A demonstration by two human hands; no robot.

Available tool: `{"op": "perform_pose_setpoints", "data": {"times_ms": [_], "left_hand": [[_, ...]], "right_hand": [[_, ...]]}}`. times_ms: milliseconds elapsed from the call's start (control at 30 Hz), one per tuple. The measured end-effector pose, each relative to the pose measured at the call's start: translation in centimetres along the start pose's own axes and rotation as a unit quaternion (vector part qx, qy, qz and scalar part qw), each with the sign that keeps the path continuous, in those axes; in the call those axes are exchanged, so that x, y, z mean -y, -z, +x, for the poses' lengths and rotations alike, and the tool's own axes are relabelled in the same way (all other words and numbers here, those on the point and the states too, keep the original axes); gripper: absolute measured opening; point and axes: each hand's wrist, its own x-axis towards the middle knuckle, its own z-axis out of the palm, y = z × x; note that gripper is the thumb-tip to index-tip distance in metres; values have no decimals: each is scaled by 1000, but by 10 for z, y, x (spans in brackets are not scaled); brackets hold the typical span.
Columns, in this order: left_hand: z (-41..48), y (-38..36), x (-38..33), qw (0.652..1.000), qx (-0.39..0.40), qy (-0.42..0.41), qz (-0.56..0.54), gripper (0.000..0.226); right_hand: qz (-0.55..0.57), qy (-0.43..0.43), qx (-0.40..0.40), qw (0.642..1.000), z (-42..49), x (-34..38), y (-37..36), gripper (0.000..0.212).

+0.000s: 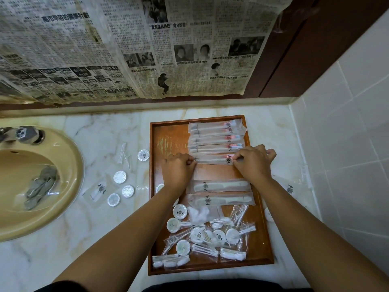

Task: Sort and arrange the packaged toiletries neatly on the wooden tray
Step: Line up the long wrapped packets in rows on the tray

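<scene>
A wooden tray lies on the marble counter. Several packaged toothbrushes are stacked in a row at its far right. My left hand and my right hand each pinch one end of another toothbrush packet just below that row. Two packaged combs lie side by side under my hands. Mixed small packets, round soaps and cotton swabs are heaped at the tray's near end.
A beige sink with a cloth in it sits at the left. Round foil-wrapped soaps, a small packet and clear wrappers lie on the counter between sink and tray. Another packet lies right of the tray by the tiled wall.
</scene>
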Motion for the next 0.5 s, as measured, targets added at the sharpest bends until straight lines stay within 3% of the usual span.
{"op": "perform_pose_setpoints", "data": {"times_ms": [267, 500], "left_hand": [[3, 5, -10, 998, 19, 50, -43, 4], [6, 8, -14, 995, 47, 56, -74, 19]], "right_hand": [[-53, 52, -39, 996, -9, -3, -3, 11], [-50, 82, -95, 991, -22, -4, -11, 18]]}}
